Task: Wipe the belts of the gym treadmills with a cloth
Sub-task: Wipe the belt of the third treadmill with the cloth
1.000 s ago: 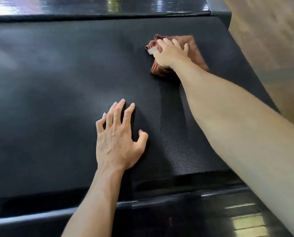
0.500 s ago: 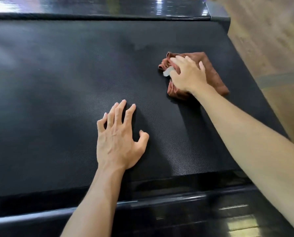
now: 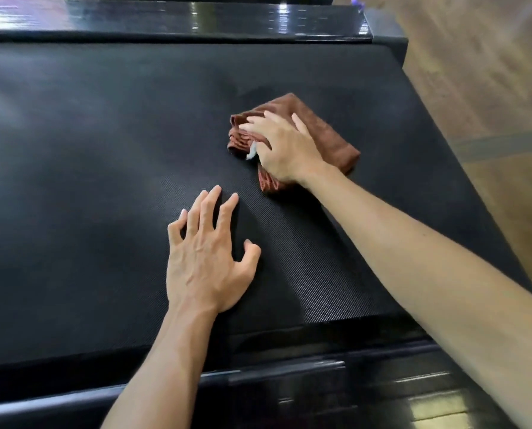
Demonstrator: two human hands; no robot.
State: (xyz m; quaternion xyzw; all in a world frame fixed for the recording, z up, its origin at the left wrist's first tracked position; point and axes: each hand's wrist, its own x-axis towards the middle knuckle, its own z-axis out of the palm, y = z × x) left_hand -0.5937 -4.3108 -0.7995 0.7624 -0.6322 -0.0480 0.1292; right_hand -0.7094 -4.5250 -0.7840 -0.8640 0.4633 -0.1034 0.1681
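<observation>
I'm wiping the belt (image 3: 103, 150) of this treadmill with a folded brown cloth (image 3: 326, 134), which lies flat on the right half of the belt, near its right edge. To do this stroke well I judge I should keep my palm bearing evenly on the cloth, run it in overlapping passes across the belt's width, and keep the folds from bunching under my fingers. My right hand (image 3: 284, 147) lies on top of the cloth, fingers spread and nearly straight, pressing down rather than clutching; a small white tag (image 3: 252, 151) peeks out by my thumb. That arm reaches forward, almost fully extended. My left hand (image 3: 205, 258) rests on the bare belt just beside and nearer to me, fingers splayed, holding nothing and bracing my weight
</observation>
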